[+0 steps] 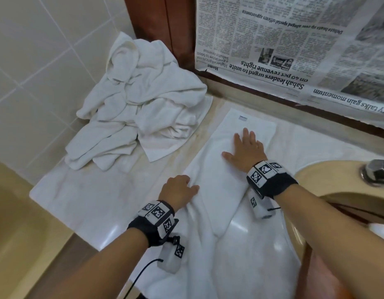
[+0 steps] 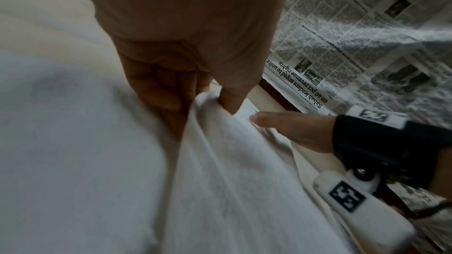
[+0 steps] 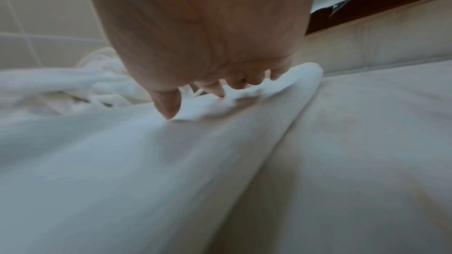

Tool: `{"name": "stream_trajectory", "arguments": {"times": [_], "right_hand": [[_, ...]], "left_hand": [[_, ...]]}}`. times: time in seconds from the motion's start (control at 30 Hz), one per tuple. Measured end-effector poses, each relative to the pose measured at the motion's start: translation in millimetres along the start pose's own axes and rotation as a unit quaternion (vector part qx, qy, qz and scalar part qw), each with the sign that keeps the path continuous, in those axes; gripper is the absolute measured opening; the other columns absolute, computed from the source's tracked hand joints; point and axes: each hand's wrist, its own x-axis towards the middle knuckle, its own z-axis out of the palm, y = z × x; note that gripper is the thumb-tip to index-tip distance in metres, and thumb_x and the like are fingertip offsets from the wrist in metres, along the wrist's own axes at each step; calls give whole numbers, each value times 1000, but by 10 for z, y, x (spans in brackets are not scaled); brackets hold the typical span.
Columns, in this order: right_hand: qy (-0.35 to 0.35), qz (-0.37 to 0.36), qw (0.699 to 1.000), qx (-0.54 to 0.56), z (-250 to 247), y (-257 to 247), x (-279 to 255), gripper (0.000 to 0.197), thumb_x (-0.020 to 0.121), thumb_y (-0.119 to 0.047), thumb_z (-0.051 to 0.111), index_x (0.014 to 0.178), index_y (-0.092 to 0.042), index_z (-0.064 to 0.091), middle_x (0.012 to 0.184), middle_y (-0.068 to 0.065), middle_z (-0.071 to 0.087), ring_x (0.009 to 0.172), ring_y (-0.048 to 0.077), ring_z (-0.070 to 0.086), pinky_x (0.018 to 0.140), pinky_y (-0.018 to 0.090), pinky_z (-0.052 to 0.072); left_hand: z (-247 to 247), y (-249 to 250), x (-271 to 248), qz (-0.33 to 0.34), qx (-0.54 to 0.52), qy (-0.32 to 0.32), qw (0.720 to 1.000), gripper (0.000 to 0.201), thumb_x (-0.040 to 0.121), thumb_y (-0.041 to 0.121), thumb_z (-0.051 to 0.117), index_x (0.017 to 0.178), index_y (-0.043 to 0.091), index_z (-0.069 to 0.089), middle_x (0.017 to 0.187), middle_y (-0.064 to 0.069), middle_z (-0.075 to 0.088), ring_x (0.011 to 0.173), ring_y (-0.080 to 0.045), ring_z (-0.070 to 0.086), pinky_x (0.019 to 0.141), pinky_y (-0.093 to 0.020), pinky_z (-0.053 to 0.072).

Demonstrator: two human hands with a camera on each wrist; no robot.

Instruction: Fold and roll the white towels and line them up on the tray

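White towels, tray
Long folded towel [image 1: 225, 169] lies flat, frame center; crumpled towel pile [image 1: 139, 108] upper left on white tray [image 1: 63, 203].

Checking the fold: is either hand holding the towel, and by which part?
The left hand pinches the towel at its left side edge. The right hand only presses flat on the folded top, no grip.

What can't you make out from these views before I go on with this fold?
- Tray: not identifiable in any view.
- Towel pile: count unclear in head view; the towels are tangled together.
- Towel being folded: near end cut off by the bottom edge in head view.
- Label: too small to read.
- Left hand fingers: their tips are hidden behind towel folds in left wrist view.
- Right hand: blurred in right wrist view.
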Motion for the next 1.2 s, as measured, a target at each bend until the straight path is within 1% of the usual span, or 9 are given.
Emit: {"name": "stream_trajectory", "arguments": {"times": [0.2, 0.4, 0.5, 0.6, 0.73, 0.8, 0.93, 1.03, 1.2], "right_hand": [[-16, 36, 998, 42, 568, -65, -681, 79, 95, -65, 20, 153, -22, -13, 158, 4, -26, 147, 25, -19, 119, 44, 2], [-6, 89, 995, 54, 652, -59, -695, 79, 92, -69, 14, 151, -27, -17, 156, -3, -29, 146, 19, -22, 119, 46, -1], [-7, 101, 993, 64, 640, -66, -669, 78, 93, -68, 16, 151, -28, -17, 156, -4, -30, 145, 18, -23, 119, 46, -3], [-12, 107, 991, 73, 579, -62, -630, 79, 93, -68, 20, 151, -28, -16, 156, -4, -29, 145, 18, -23, 118, 46, -4], [-23, 108, 992, 69, 500, -47, -606, 79, 93, -68, 20, 152, -28, -15, 157, -4, -29, 145, 18, -23, 119, 46, -4], [-30, 107, 992, 66, 470, -52, -612, 79, 93, -68, 19, 151, -29, -16, 156, -4, -29, 145, 18, -23, 119, 47, -3], [-40, 107, 991, 66, 447, -59, -646, 78, 93, -68, 18, 151, -28, -17, 155, -5, -31, 145, 18, -24, 119, 49, -4], [-48, 104, 991, 68, 434, -47, -660, 78, 94, -68, 19, 151, -29, -18, 155, -5, -33, 144, 17, -25, 118, 50, -5], [-50, 102, 991, 63, 424, -20, -642, 79, 93, -69, 19, 151, -30, -17, 155, -6, -32, 145, 17, -24, 118, 50, -4]], "left_hand": [[-44, -83, 89, 82, 55, -10, 995, 41, 95, 38, 53, 67, 18, 30, 68, 2, 41, 75, -22, 46, 64, -32, 30], [-171, -15, 296, 116, 41, -33, 992, 38, 94, 38, 55, 69, 14, 39, 72, -1, 48, 83, -28, 53, 65, -32, 30], [-200, 43, 340, 109, 9, -39, 993, 39, 94, 46, 53, 88, 7, 54, 90, -10, 59, 100, -33, 56, 72, -33, 35], [-183, 70, 108, 71, -65, -49, 994, 60, 84, 63, 58, 113, 12, 54, 113, -4, 60, 112, -27, 55, 85, -31, 43], [-17, 45, -361, 60, -31, -81, 994, 104, 66, 63, 77, 143, 12, 29, 138, -7, 48, 125, -26, 49, 96, -30, 42], [91, 8, -508, 57, 21, -94, 994, 102, 66, 55, 80, 141, 10, 28, 135, -9, 47, 123, -28, 49, 94, -32, 42], [212, -27, -660, 72, 77, -163, 981, 47, 74, 34, 74, 105, 11, 48, 113, -7, 55, 103, -26, 57, 74, -29, 46], [117, -35, -712, 75, 43, -180, 980, 25, 79, 22, 66, 98, 11, 53, 97, -2, 55, 90, -22, 56, 66, -24, 45], [-174, -232, -658, 33, -141, -251, 957, 51, 53, 13, 57, 103, 6, 64, 101, -13, 67, 96, -34, 64, 78, -38, 57]]}}
